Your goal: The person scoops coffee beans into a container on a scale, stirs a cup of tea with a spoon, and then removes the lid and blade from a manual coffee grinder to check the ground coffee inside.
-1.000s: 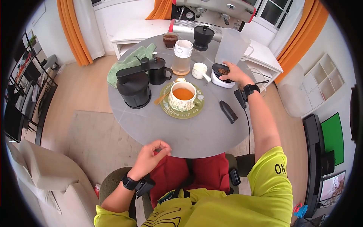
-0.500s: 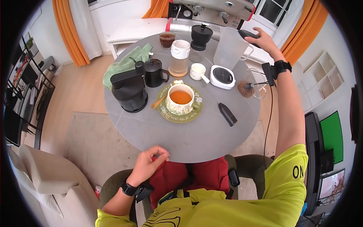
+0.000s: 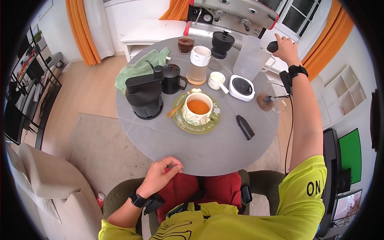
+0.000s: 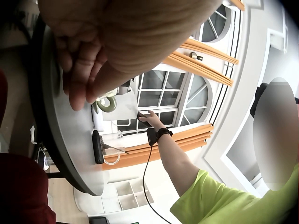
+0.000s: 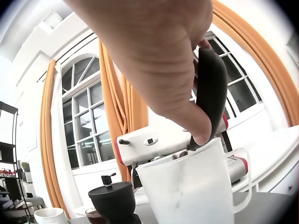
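Note:
My right hand grips a small black dish over the frosted plastic pitcher. In the right wrist view the dish is tipped steeply, its lower end at the pitcher's rim, with a few brown bits by that end. Near the table's front edge my left hand holds nothing, its fingers loosely bent. A white scale stands in front of the pitcher, its black top bare. Right of it is a glass cup of brown beans.
On the grey round table are a cup of orange-brown drink on a green saucer, a black handheld frother, a hand grinder, a small white handled cup and a black coffee machine. A cable hangs from my right wrist.
My right hand has lifted the black dish with brown beans off the scale, carried it back and right, and tipped it over the pitcher. The left hand has hardly moved.

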A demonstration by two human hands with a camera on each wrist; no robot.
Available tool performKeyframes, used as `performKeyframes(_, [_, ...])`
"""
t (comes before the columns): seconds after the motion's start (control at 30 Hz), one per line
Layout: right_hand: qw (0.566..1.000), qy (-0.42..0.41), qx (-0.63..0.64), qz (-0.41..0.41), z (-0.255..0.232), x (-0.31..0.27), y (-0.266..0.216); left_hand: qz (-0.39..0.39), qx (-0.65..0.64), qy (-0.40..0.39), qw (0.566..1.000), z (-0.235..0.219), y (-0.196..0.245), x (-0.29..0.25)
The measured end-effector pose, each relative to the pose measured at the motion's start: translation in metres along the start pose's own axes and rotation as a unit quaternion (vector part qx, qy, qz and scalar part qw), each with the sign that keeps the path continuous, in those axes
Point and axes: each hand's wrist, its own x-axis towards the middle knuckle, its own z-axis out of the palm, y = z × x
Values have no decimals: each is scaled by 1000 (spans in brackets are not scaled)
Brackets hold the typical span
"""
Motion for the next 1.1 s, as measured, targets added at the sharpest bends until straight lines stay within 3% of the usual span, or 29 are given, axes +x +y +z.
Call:
performKeyframes(0.13, [1000,5,13,-3,3,0,6,-2,-5,3,1000,1,0,-1])
performKeyframes(0.2, [988,5,148,32,4,-3,11,-2,-6,1,1000,1,-4,0])
performKeyframes(0.23, [988,2,149,32,13,0,15,-1,-7,0,1000,1,-5,0])
performKeyframes(0.3, [939,38,341,-26,36,7,26,-4,-8,-2,1000,1,-3,0])
performKeyframes(0.33, [939,34,341,-25,32,0,23,-3,-10,-1,1000,1,-2,0])
performKeyframes(0.4, [862,-44,499,-71,13,-25,8,-4,-12,-2,1000,2,-2,0])
performKeyframes(0.57, [813,-159,551,-102,22,-64,-24,-24,-30,-4,999,3,-1,-1])
performKeyframes(0.67, [817,-217,522,-118,35,-82,-46,-25,-34,-2,999,3,0,-1])
performKeyframes(0.83, [823,-222,508,-123,72,-90,-73,-13,-23,0,1000,5,3,-1])
performKeyframes(1.1, [820,-234,510,-113,88,-94,-88,-6,-7,-7,1000,3,2,-1])
